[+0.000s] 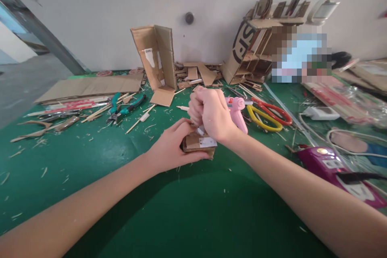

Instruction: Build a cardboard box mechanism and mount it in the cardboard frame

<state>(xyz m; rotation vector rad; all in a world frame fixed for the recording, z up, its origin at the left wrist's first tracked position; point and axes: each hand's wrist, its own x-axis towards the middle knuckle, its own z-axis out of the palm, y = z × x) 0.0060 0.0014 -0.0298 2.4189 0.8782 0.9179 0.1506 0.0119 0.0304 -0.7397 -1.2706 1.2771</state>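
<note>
A small brown cardboard block (193,143) with a white label rests on the green table. My left hand (169,149) grips it from the left, thumb along the near side and fingers over the far side. Just above the block, my right hand (210,113) is closed in a fist; whatever it may hold is hidden by the fingers. Behind the right wrist lies a pink glue gun (238,115). To its right are scissors with yellow (263,119) and red handles (275,112).
Teal-handled cutters (115,107) lie left among wooden sticks and scraps. An open cardboard piece (154,56) stands at the back, a cardboard shelf (242,50) farther right. A purple power strip (323,165) with cables lies right. Another person's hand (346,142) shows at the right edge.
</note>
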